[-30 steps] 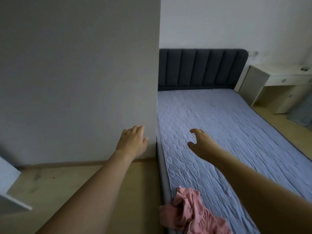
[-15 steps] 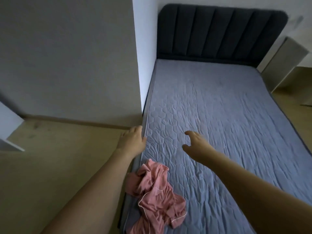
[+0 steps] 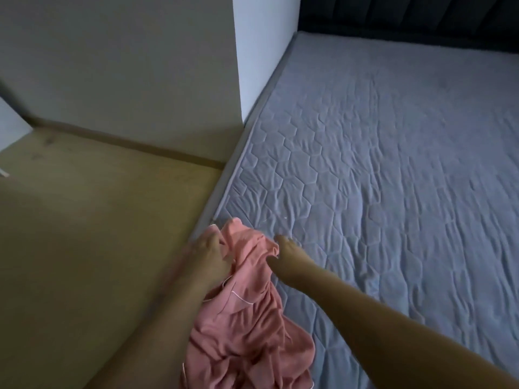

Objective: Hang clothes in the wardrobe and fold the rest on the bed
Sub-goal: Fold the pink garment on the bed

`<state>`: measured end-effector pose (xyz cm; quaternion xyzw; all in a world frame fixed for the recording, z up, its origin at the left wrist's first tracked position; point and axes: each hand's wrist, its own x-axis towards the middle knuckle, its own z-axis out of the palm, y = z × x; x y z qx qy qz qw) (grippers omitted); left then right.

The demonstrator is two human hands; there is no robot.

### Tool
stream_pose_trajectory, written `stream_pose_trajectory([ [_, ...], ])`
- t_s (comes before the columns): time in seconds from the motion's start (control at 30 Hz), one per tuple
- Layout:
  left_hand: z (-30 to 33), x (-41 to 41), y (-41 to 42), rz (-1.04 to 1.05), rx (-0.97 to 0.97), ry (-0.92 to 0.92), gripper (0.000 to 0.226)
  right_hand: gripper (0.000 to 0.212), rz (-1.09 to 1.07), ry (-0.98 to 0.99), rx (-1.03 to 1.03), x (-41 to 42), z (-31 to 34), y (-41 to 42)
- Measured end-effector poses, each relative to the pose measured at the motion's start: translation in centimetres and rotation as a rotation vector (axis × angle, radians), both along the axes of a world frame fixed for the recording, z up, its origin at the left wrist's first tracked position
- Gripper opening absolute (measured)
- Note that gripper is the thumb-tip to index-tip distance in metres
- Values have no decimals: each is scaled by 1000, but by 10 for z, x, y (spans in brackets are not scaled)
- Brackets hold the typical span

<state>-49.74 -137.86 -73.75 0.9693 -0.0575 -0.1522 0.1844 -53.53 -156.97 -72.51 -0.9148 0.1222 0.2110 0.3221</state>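
Pink garment (image 3: 247, 327): crumpled heap with thin white piping, lying on the near left edge of the bed (image 3: 393, 178), part of it spilling over the mattress side toward the floor (image 3: 98, 234).

Left hand (image 3: 209, 258): blurred; it rests on the upper left part of the garment at the mattress edge, fingers pointing away from the person. Whether the fingers are curled round the cloth or merely lying on it, I cannot tell.

Right hand (image 3: 283, 255): at the garment's upper right edge, fingers bent downward, tips touching or just beside the cloth where it meets the bed cover. A true grip cannot be confirmed; the fingers look loosely bent, not closed.

Bed cover: grey-blue, quilted in hexagons, wrinkled. Dark padded headboard (image 3: 407, 15) at the far end.

White wall corner (image 3: 252, 57) stands against the bed's left side. Wooden floor to the left, skirting along the wall base.
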Motion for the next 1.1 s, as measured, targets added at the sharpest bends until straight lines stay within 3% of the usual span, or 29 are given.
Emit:
stream_pose_trajectory([
  [0.07, -72, -15, 0, 118, 57, -36, 61, 67, -64, -57, 10, 20, -73, 4],
  [0.17, -153, -39, -5, 98, 269, -343, 62, 74, -109, -268, -193, 35, -162, 14],
  [0.27, -193, -27, 1, 134, 256, -620, 59, 37, -156, -703, -326, 43, -218, 23],
  [0.37, -202, -23, 7, 222, 224, -652, 54, 22, -158, -837, -179, 52, -231, 27],
  [0.47, -195, -31, 4, 243, 185, -673, 40, 25, -226, -713, 63, 42, -220, 21],
  [0.57, -188, -38, 6, 247, 62, -662, 29, 12, -425, -422, 790, 15, -189, 12],
  [0.63, -187, -41, 8, 250, -22, -675, 25, 14, -509, -296, 1093, -4, -173, -4],
  [0.7, -183, -45, 9, 257, -142, -680, 30, 21, -531, -263, 1168, -26, -160, -20],
  [0.83, -151, -72, -8, 194, -469, -695, 23, 43, -493, -294, 1109, -77, -128, -62],
  [0.9, -119, -91, -30, 77, -570, -730, 25, 36, -534, -338, 1077, -97, -103, -93],
  [1.0, -68, -112, -74, -168, -488, -867, 30, 33, -652, -444, 1128, -126, -63, -153],
  [1.1, -28, -129, -132, -373, -410, -994, 26, 43, -560, -571, 1170, -160, -27, -215],
])
